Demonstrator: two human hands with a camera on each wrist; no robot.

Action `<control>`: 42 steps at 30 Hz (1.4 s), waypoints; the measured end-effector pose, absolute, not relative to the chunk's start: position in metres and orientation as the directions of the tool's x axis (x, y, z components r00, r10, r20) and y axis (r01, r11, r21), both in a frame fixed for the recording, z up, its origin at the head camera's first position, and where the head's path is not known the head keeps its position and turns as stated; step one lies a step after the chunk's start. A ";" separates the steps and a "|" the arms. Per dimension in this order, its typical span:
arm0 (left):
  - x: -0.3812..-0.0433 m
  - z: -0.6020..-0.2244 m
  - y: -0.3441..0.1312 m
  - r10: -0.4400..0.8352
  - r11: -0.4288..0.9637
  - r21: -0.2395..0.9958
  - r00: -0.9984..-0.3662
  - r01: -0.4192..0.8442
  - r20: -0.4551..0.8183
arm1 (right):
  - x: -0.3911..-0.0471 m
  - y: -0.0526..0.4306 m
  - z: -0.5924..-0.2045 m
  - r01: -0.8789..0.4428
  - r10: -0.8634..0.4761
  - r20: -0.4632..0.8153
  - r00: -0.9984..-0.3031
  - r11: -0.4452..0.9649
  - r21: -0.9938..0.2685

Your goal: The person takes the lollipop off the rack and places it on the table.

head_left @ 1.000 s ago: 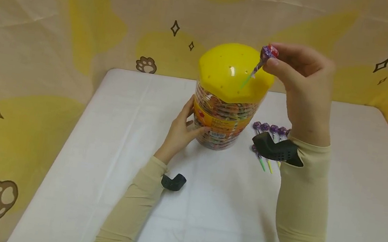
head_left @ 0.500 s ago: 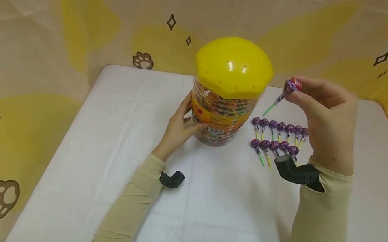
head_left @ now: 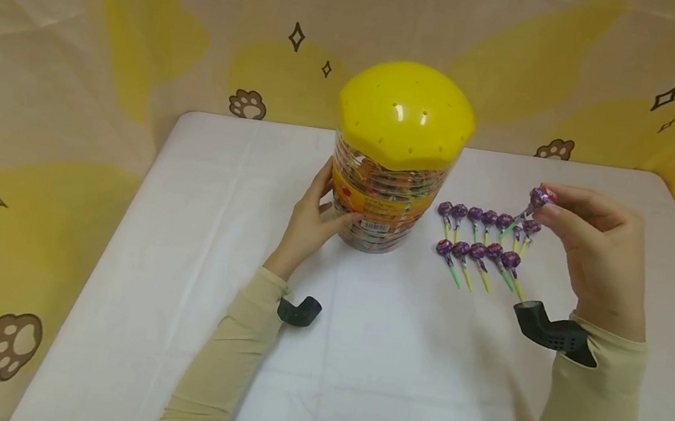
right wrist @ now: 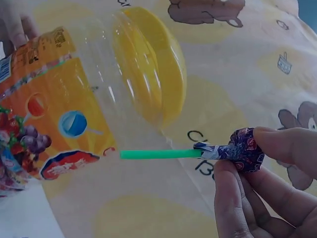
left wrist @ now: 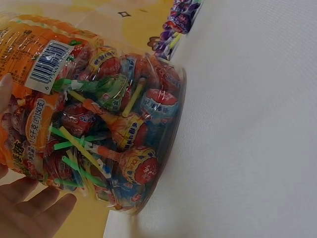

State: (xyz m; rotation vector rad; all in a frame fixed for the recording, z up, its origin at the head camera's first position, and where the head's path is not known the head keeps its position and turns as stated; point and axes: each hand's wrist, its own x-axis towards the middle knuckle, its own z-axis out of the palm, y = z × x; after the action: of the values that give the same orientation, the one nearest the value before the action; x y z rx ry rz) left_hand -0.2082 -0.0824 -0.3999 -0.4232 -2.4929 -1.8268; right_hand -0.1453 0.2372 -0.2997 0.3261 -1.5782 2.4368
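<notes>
My right hand [head_left: 602,263] pinches a lollipop [head_left: 539,200] by its purple-wrapped head, between thumb and fingertips. Its green stick [right wrist: 158,154] points left, away from the fingers, in the right wrist view. In the head view this lollipop overlaps the right end of the back row of lollipops [head_left: 490,218]. A second row of purple lollipops [head_left: 477,251] lies in front of that one. My left hand [head_left: 313,225] holds the side of a clear plastic jar [head_left: 390,175], thumb in front and fingers around the left. Through its wall, mixed lollipops [left wrist: 138,166] show.
The jar wears a domed yellow lid [head_left: 406,116] and stands on a white-covered table [head_left: 369,357]. Behind the table hangs a patterned yellow cloth [head_left: 196,21]. A black camera mount [head_left: 555,331] sits on the right wrist, another black mount [head_left: 300,311] on the left.
My right hand has carried the lollipop from in front of the yellow lid to the right and down toward the rows. The left hand stays on the jar.
</notes>
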 end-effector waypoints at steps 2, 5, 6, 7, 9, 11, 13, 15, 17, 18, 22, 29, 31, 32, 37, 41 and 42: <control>-0.208 -0.400 -0.083 0.204 0.275 0.934 -0.963 0.228 0.175 | -0.146 0.244 -0.307 -0.291 0.062 0.296 -0.953 -0.449 -0.845; -0.207 -0.400 -0.083 0.204 0.275 0.935 -0.964 0.224 0.171 | -0.145 0.254 -0.317 -0.276 0.072 0.280 -0.957 -0.514 -0.812; -0.207 -0.400 -0.083 0.205 0.277 0.935 -0.964 0.223 0.169 | -0.145 0.257 -0.320 -0.272 0.077 0.274 -0.959 -0.528 -0.804; -0.207 -0.400 -0.083 0.207 0.279 0.934 -0.964 0.222 0.168 | -0.144 0.260 -0.323 -0.267 0.085 0.264 -0.961 -0.541 -0.797; -0.207 -0.400 -0.083 0.206 0.281 0.934 -0.964 0.220 0.165 | -0.143 0.266 -0.329 -0.260 0.096 0.248 -0.964 -0.539 -0.801; -0.206 -0.400 -0.083 0.206 0.278 0.935 -0.964 0.222 0.167 | -0.143 0.273 -0.335 -0.247 0.089 0.235 -0.968 -0.508 -0.825; -0.206 -0.400 -0.084 0.207 0.275 0.935 -0.963 0.225 0.171 | -0.143 0.282 -0.340 -0.211 0.067 0.202 -0.977 -0.433 -0.876; -0.206 -0.400 -0.085 0.209 0.273 0.935 -0.962 0.228 0.173 | -0.143 0.293 -0.346 -0.150 0.054 0.140 -0.989 -0.305 -0.941; -0.207 -0.401 -0.085 0.211 0.278 0.932 -0.962 0.232 0.176 | -0.142 0.304 -0.353 -0.033 0.060 0.028 -0.998 -0.097 -0.995; -0.207 -0.401 -0.086 0.212 0.279 0.931 -0.961 0.234 0.178 | -0.142 0.310 -0.357 0.039 0.068 -0.038 -0.997 0.021 -0.999; -0.207 -0.401 -0.086 0.211 0.284 0.928 -0.960 0.241 0.184 | -0.144 0.328 -0.373 0.245 0.073 -0.234 -0.969 0.366 -0.898; -0.206 -0.401 -0.087 0.208 0.286 0.929 -0.962 0.235 0.179 | -0.152 0.334 -0.401 0.300 0.085 -0.300 -0.950 0.516 -0.803; -0.206 -0.401 -0.087 0.203 0.287 0.930 -0.963 0.230 0.176 | -0.155 0.333 -0.406 0.323 0.109 -0.317 -0.942 0.550 -0.770; -0.206 -0.400 -0.087 0.201 0.289 0.930 -0.964 0.228 0.174 | -0.157 0.333 -0.409 0.334 0.120 -0.325 -0.938 0.563 -0.756; -0.206 -0.400 -0.088 0.190 0.290 0.934 -0.969 0.210 0.159 | -0.160 0.330 -0.414 0.364 0.167 -0.328 -0.930 0.555 -0.748; -0.206 -0.401 -0.089 0.185 0.291 0.934 -0.970 0.208 0.158 | -0.160 0.327 -0.414 0.361 0.190 -0.308 -0.932 0.550 -0.753; -0.206 -0.402 -0.089 0.182 0.291 0.934 -0.970 0.208 0.159 | -0.160 0.326 -0.414 0.362 0.195 -0.307 -0.932 0.553 -0.750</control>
State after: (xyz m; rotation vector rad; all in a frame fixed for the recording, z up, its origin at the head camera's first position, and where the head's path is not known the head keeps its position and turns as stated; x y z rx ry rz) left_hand -0.2056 -0.0886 -0.4015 -0.3788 -2.5065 -1.8184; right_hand -0.1601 0.3259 -0.4143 -0.5317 -2.9311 1.4892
